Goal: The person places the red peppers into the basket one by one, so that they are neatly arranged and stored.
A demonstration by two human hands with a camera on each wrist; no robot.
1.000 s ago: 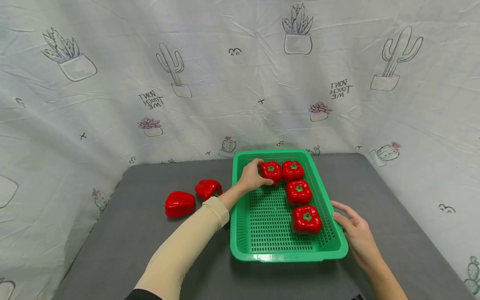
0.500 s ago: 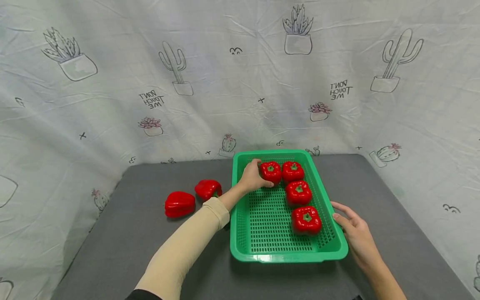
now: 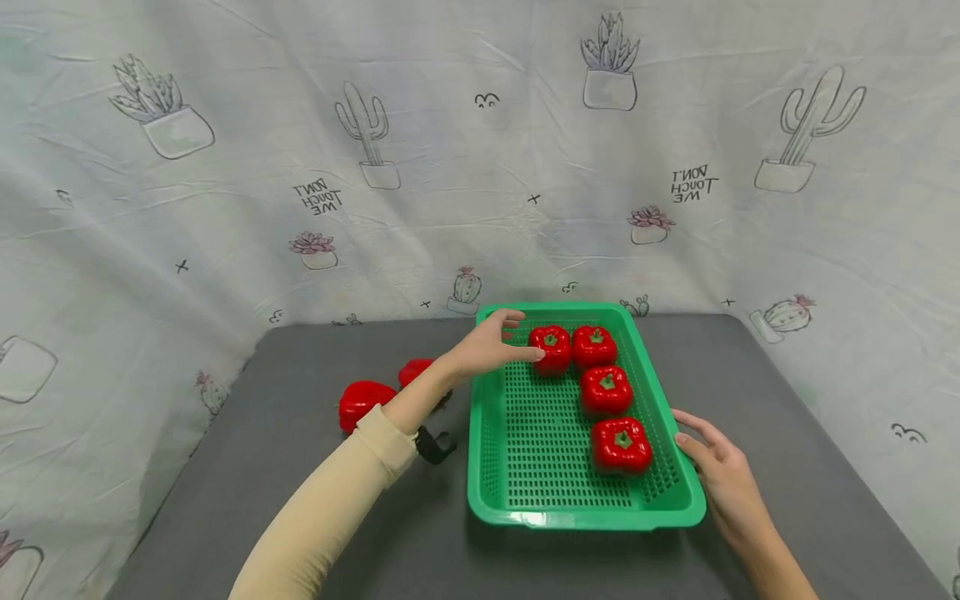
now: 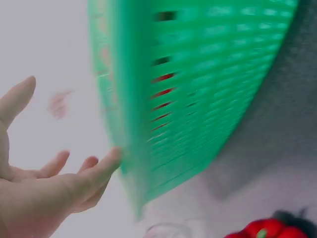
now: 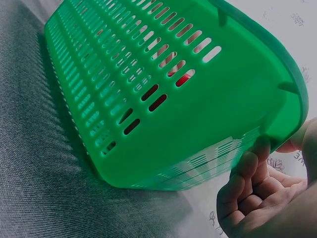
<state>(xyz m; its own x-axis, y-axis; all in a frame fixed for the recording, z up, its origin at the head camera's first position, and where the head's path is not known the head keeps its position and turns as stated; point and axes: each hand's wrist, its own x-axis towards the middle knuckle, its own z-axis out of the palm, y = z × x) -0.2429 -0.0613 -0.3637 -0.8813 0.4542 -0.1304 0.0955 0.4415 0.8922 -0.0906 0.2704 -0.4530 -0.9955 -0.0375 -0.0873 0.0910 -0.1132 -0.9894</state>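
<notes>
My left hand (image 3: 487,345) hovers over the far left rim of a green plastic basket (image 3: 585,522), thumb and fingers spread with nothing between them. Its thumb overlaps the edge of a red bell pepper (image 3: 552,346) in the head view; whether they touch I cannot tell. In the left wrist view this hand (image 4: 59,186) is beside the basket wall (image 4: 198,99). My right hand (image 3: 727,479) holds the basket's right rim, thumb on top. In the right wrist view its fingers (image 5: 247,173) curl under that rim. More red bell peppers (image 3: 606,390) stand stem-up along the basket's right side.
Two red bell peppers (image 3: 365,403) lie on the grey table (image 3: 300,475) left of the basket, one partly hidden behind my left forearm. A white curtain (image 3: 450,150) with cactus drawings hangs behind the table. A black strap (image 3: 435,447) shows at my left wrist.
My left hand has let go of the bell pepper at the basket's far end and drawn back leftward. That pepper stays in place. My right hand keeps its hold on the basket.
</notes>
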